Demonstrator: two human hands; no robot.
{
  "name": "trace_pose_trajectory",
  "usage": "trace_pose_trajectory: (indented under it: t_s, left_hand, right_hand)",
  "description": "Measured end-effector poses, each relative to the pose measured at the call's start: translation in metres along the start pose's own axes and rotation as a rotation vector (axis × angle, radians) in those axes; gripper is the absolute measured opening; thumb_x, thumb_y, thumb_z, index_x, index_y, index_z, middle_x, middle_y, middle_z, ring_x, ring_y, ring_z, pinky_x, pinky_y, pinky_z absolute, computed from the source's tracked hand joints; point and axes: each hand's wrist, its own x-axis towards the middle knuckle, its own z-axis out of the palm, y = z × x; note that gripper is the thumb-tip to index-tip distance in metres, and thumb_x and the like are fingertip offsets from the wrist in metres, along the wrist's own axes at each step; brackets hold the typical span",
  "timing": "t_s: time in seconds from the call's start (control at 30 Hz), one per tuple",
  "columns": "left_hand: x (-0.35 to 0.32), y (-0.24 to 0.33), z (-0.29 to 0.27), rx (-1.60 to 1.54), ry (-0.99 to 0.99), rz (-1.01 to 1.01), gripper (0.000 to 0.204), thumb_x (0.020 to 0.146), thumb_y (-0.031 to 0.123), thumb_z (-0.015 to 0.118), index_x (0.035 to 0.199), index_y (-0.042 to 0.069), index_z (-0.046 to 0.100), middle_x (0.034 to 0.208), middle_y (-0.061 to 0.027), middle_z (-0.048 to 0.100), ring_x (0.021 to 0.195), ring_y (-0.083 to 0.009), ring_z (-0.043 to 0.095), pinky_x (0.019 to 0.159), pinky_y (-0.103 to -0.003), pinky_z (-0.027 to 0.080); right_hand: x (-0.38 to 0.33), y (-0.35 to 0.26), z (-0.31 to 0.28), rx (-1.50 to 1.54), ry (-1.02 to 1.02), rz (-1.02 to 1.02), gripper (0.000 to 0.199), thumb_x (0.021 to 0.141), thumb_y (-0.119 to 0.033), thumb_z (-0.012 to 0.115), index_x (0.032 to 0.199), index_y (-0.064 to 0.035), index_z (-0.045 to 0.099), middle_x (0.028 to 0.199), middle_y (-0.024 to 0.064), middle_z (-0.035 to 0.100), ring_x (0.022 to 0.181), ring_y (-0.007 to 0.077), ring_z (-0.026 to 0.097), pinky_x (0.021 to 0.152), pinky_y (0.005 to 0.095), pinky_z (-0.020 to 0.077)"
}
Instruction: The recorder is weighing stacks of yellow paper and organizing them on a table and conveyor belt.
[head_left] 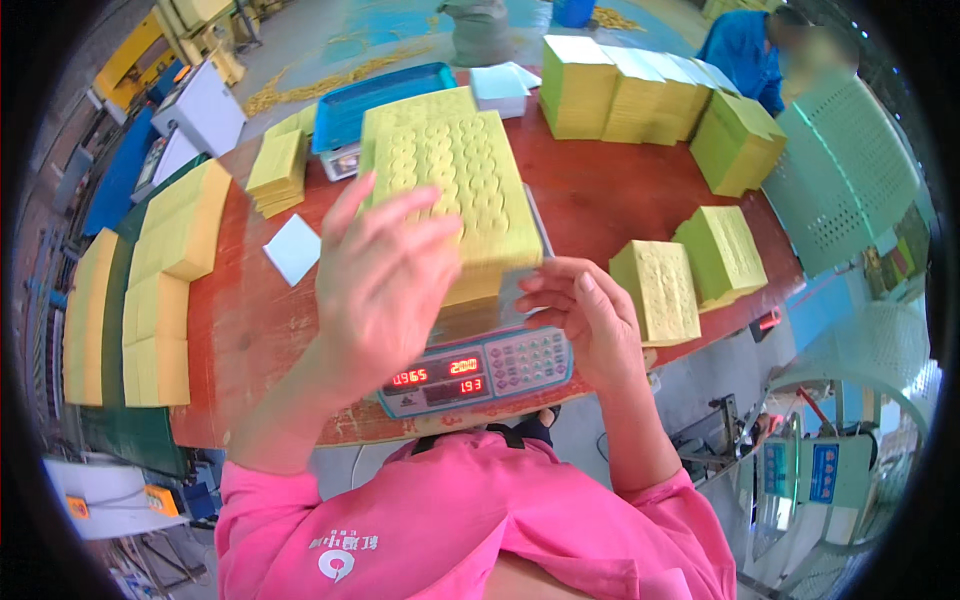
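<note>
- Left hand: fingers spread and let go, slightly blurred, in front of the main stack – I can't confirm contact.
- Right hand: fingers loosely curled beside the stack's near right corner; grip or touch, I can't tell.
- Main yellow stack: rows of round embossed marks on top; between the hands, on the scale, behind its panel.
- Writing: I get red lit digits in three display windows, a keypad on the right, a small dark mark at lower left.
- Pink shirt: white ring logo with small white characters beside it, upside down to me.
- Blue signs with pale lettering – machine at lower right.
- Red table: more yellow stacks right, plus a pale sheet left of the left hand.
</note>
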Motion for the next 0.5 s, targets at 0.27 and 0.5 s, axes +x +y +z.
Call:
trace_pose_trajectory:
  t_s: [0.27,0.5]
  left_hand:
    - [-0.018,0.084,0.046,-0.009,-0.14,0.269,0.019,0.09,0.02,0.066,0.102,0.005,0.064,0.112,-0.0087,0.066,0.116,-0.0271,0.059,0.107,-0.059,0.036]
    - [0.003,0.106,0.098,-0.298,-0.112,-0.161,0.042,0.098,0.034,0.058,0.125,0.001,0.055,0.136,-0.0196,0.052,0.127,-0.0409,0.05,0.106,-0.051,0.039]
  right_hand:
    - [-0.001,-0.049,-0.025,-0.191,-0.044,-0.032,0.038,0.092,-0.001,0.058,0.13,-0.0004,0.052,0.11,0.0024,0.06,0.103,0.0073,0.054,0.089,0.0255,0.0453]
    - [-0.006,-0.159,-0.23,-0.521,0.326,-0.187,0.039,0.089,0.001,0.057,0.128,-0.0009,0.057,0.112,0.0043,0.066,0.098,0.0107,0.062,0.085,0.0264,0.0497]
